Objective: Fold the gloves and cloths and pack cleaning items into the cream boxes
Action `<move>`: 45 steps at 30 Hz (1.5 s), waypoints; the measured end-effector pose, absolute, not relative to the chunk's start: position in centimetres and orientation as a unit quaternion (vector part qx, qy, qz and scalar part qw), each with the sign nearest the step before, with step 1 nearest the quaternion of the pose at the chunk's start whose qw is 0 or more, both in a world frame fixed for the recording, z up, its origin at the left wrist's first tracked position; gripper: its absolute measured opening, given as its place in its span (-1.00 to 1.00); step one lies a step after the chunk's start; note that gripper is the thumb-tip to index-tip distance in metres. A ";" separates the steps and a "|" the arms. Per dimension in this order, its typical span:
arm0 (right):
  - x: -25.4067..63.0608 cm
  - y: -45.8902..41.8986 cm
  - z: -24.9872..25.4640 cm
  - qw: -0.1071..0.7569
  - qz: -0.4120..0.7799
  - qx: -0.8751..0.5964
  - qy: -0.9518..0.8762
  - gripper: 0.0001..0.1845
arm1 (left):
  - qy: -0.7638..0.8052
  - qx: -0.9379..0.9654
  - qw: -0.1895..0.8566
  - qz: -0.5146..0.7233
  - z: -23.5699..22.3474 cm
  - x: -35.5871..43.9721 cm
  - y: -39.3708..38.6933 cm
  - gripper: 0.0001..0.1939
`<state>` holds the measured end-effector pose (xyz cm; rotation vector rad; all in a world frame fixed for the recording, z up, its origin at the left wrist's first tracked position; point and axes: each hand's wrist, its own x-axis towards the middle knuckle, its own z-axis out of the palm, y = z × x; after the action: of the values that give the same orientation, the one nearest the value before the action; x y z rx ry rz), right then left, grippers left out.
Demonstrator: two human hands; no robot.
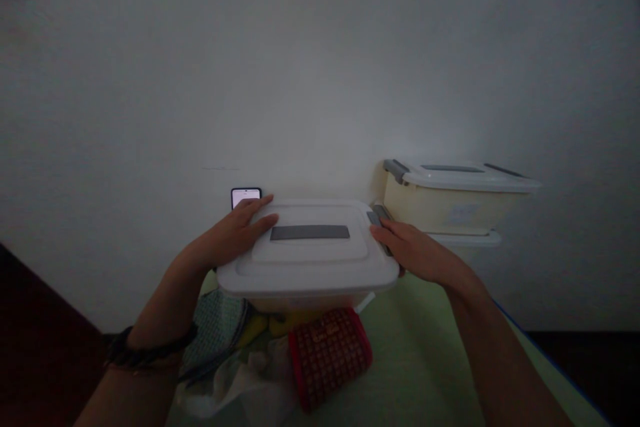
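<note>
A white-lidded plastic storage box (pixel 310 270) is in front of me, with a grey strip handle on top of its lid. My left hand (pixel 243 230) grips the box's left side, thumb and index finger lying over the lid. At the right side, my right hand (pixel 407 247) is closed around the edge by the grey latch (pixel 383 230), its thumb on the lid. The box's underside is hidden, as are some of my fingers. Just below its front edge lie a red checked pouch (pixel 330 357) and several cloths (pixel 220 323).
Against the wall on the right stands another lidded storage box (pixel 455 203), on top of a further white lid (pixel 470 238). A phone with a lit screen (pixel 246 193) leans near the wall behind my left hand. Green cloth (pixel 425 353) covers the table.
</note>
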<state>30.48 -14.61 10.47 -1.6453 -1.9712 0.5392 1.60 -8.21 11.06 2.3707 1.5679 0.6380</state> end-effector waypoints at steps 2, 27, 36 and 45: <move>30.5 -14.5 10.4 0.255 0.182 -0.606 -0.731 -0.58 | 0.537 0.808 0.111 0.215 11.0 1.6 -8.2 -0.30; 30.6 -14.8 10.0 0.320 0.279 -0.627 -0.653 -0.59 | 0.538 0.807 0.110 0.218 11.1 1.6 -8.4 -0.28; 31.5 -13.9 9.0 0.358 0.461 -0.522 -0.621 -0.52 | 0.563 0.787 0.119 0.223 10.9 1.2 -8.4 -0.27; 32.0 -14.3 10.5 0.265 0.206 -0.630 -0.701 -0.53 | 0.540 0.806 0.093 0.223 10.6 1.5 -7.8 -0.27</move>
<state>31.99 -14.33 10.48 -1.7017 -1.8929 0.5569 1.48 -7.79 10.57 2.3938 1.6025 0.6608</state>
